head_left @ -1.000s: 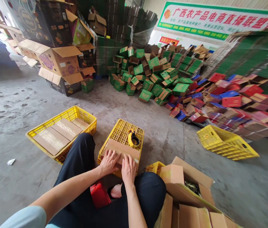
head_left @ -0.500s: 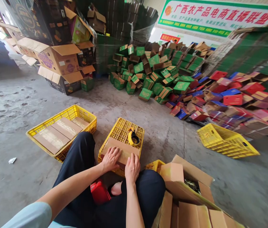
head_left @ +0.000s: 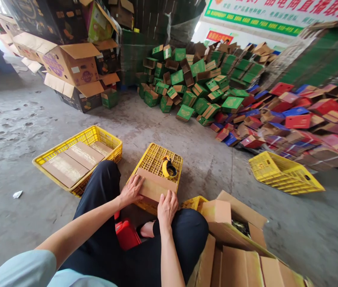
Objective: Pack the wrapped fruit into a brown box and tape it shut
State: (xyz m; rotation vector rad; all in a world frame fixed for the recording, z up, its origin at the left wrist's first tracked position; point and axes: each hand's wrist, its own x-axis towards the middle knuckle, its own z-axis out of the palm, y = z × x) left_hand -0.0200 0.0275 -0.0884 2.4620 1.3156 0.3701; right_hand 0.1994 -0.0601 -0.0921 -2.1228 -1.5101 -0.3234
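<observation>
Compared with half a second earlier, the left hand (head_left: 132, 190) had slid outward to the left end of the box (head_left: 153, 188), so that more of the top lay uncovered between the two hands; the right hand (head_left: 168, 205) remained at the right end. A second earlier both had lain close together over the near part of it. The camera had also dipped a little, cutting off the upper part of the banner (head_left: 279, 16). The left hand was open, its fingers stretched over the box; the right hand's fingers were bent over its end, and whether it gripped could not be told. The box was plain brown cardboard, long and low, with a lengthwise line dividing a paler far strip from a warmer-toned near one. It sat across the near part of a yellow crate (head_left: 149, 154), whose lattice face was uppermost, between the person's knees. On that face, just beyond the box to the right, rested a tape dispenser (head_left: 165, 169), yellow and black, the same as before. To the left, a second crate (head_left: 111, 142) held three taped boxes (head_left: 85, 154); to the near right stood an open carton (head_left: 222, 217) with something dark inside.
</observation>
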